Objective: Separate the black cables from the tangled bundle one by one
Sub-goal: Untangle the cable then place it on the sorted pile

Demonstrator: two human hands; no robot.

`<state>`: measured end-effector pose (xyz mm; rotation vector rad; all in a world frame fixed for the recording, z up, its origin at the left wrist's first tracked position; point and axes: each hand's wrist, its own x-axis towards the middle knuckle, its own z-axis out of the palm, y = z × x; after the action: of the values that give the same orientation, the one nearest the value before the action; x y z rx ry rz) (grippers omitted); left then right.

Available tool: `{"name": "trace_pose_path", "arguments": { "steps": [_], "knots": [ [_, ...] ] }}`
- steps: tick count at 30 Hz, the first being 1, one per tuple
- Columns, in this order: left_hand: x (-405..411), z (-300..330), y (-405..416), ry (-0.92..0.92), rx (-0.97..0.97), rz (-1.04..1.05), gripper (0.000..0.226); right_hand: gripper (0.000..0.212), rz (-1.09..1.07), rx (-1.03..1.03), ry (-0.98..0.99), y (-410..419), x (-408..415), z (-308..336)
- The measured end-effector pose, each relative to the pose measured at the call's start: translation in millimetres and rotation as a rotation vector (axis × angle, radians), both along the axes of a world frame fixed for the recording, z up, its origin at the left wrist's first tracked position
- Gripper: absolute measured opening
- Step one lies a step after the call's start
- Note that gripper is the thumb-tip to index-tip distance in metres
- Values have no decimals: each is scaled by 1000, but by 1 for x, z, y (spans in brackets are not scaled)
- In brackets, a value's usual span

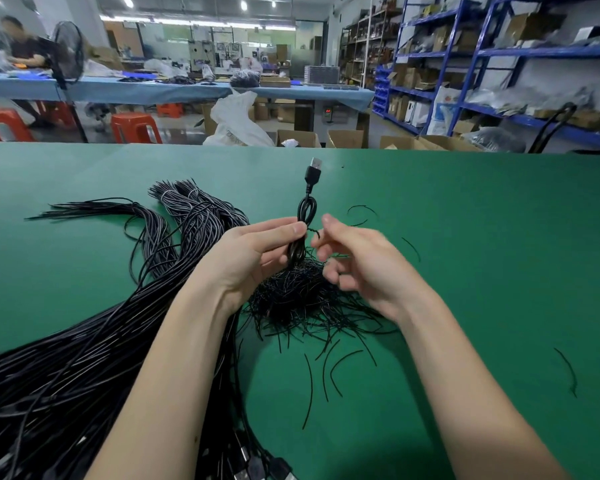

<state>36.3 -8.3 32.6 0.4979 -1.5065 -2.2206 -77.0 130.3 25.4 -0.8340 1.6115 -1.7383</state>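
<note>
My left hand (257, 252) pinches a coiled cable (303, 220) upright, just above the tie pile (302, 299); right hand (357, 261) beside it, loosely curled, holding nothing I can see. Risk: coil springs loose and retangles

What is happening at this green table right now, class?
A person is sorting black cables by hand. The left hand grips one folded USB cable upright, its plug pointing up. The right hand is beside it, fingers curled at a thin tie on the cable; whether they pinch it is unclear. Below the hands lies a heap of short black ties. A large bundle of cables lies on the table to the left.
</note>
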Motion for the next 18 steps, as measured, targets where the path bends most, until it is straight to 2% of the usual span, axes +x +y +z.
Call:
{"name": "trace_pose_path", "arguments": {
  "steps": [4, 6, 13, 18],
  "knots": [
    [-2, -2, 1, -3, -27, -35, 53, 15, 198, -64, -485, 0, 1, 0],
    [-2, -2, 2, -3, -18, -36, 52, 13, 213, -106, -524, -1, 3, -1],
    [-11, -3, 11, -69, 70, 14, 37, 22, -17, -77, 138, 4, -8, -9],
    [-10, -7, 8, -206, -66, 40, 25, 16, -137, 75, 866, 15, -20, -7]
  ]
}}
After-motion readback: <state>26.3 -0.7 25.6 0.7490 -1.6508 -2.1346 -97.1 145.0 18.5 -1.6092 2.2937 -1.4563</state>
